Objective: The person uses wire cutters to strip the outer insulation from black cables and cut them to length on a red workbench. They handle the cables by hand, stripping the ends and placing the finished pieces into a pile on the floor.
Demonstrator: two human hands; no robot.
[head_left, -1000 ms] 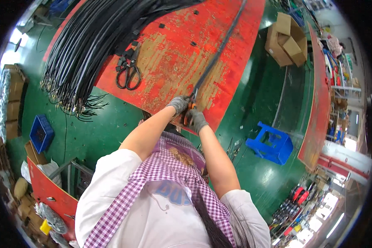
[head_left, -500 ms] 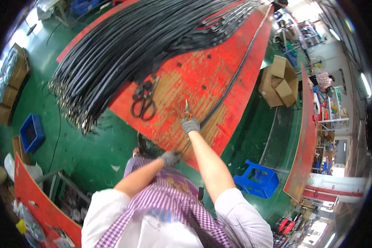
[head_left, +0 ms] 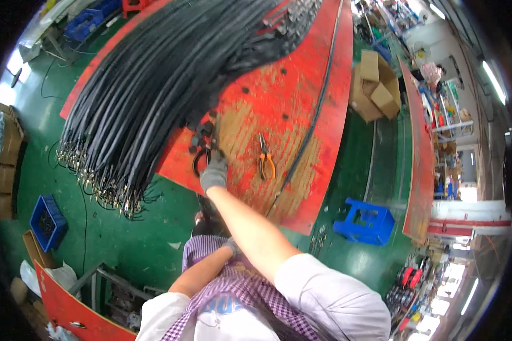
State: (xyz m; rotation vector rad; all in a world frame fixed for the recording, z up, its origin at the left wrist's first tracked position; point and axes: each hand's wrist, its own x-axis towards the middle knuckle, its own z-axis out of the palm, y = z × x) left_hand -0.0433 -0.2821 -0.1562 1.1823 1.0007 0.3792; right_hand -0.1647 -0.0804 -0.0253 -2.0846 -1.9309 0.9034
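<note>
My right hand (head_left: 214, 172), in a grey glove, reaches onto the red table (head_left: 261, 85) and closes round one handle of a pair of black scissors (head_left: 198, 162). Long-nose pliers (head_left: 265, 159) with orange and black handles lie just right of that hand, untouched. Further right a long black cable (head_left: 314, 122) runs up the table, its near end thinning over the worn wood. My left hand (head_left: 231, 245), also gloved, is low by the checked apron, partly behind my right forearm; its fingers are hidden.
A thick bundle of black cables (head_left: 153, 85) covers the table's left side, metal ends hanging over the edge. Small black pieces (head_left: 202, 133) lie by the scissors. On the floor are a blue stool (head_left: 365, 221), an open carton (head_left: 375, 85) and a blue bin (head_left: 48, 223).
My right hand has let go of the pliers and moved left to the scissors. My left hand has drawn back from the cable's near end toward my body. The view has shifted.
</note>
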